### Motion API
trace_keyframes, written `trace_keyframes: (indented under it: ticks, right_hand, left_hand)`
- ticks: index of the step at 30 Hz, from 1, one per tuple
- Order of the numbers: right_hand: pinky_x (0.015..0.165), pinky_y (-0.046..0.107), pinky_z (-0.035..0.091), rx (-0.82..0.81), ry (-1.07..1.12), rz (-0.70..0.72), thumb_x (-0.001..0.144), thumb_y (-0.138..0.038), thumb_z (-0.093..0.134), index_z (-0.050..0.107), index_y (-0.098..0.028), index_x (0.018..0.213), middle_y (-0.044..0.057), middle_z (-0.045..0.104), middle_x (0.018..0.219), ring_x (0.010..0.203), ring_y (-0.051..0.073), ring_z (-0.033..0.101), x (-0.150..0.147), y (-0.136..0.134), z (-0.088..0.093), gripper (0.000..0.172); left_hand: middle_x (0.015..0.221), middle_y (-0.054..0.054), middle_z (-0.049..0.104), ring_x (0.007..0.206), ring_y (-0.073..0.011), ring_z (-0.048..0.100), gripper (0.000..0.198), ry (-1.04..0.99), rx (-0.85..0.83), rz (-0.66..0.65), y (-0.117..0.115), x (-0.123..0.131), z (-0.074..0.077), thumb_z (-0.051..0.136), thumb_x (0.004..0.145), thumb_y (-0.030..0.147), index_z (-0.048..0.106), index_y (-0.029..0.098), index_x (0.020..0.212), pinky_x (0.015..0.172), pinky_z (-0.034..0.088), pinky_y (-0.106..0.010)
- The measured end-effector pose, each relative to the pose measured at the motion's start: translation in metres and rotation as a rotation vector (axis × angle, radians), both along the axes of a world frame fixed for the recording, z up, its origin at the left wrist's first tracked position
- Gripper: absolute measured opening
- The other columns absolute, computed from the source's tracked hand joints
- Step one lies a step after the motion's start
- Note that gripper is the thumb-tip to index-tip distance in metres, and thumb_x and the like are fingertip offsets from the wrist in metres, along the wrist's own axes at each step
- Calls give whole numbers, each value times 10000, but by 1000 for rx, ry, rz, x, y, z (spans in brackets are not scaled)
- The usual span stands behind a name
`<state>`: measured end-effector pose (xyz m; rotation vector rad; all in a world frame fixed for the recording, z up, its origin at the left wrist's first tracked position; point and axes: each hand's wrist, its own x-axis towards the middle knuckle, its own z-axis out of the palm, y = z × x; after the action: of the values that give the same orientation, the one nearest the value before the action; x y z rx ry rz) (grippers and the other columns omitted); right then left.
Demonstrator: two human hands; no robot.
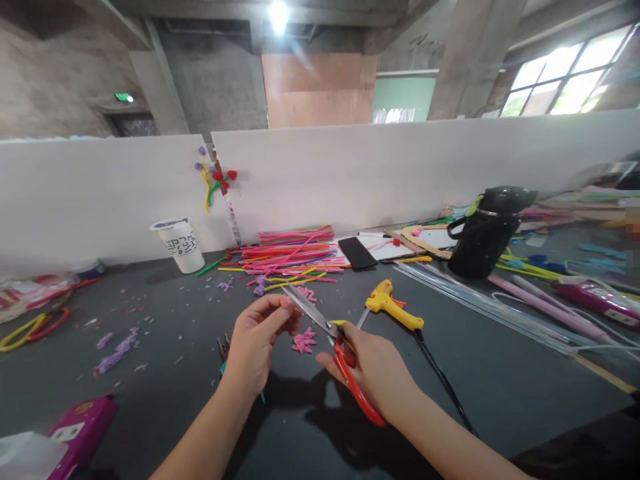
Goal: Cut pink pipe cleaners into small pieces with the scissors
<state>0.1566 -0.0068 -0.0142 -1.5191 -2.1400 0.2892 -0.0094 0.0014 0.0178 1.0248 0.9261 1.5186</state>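
Observation:
My right hand [375, 367] is closed round the red handles of a pair of scissors [320, 323], whose blades point up and left. My left hand [257, 340] is pinched shut at the blade tips, holding something small and pink that I cannot make out. A small pink fuzzy flower shape [304, 342] lies on the dark table between my hands. Behind them sits a pile of coloured pipe cleaners [293, 257]. A yellow glue gun [393, 305] lies just right of the scissors.
A white paper cup [180, 245] stands back left, a black phone [357, 253] and a black kettle [485, 233] back right. Clear plastic tubes [500, 310] lie at right. A magenta box [83, 430] sits near left. White partition boards [375, 170] close the back.

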Motion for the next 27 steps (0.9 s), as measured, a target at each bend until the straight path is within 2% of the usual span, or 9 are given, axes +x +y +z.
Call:
trace_keyframes:
  ticks: [11,27]
  right_hand:
    - [472,245,260,139,-149,-46,771,-489,403,509,-184,780,22,598,622,546,163,566,-7,-1,-1,324]
    - [454,255,246,122,-167,-44,788,-518,366,505,-184,747,20,589,569,524,176,574,-9,1,-2,364]
  left_hand:
    - [575,32,560,524,-85,519,26,97,67,137,-1,3,0,578,657,153,555,154,645,544,421,-203]
    - [612,20,578,543,-90,529,54,117,74,138,0,2,-2,573,685,197,573,148,709,560,428,-219]
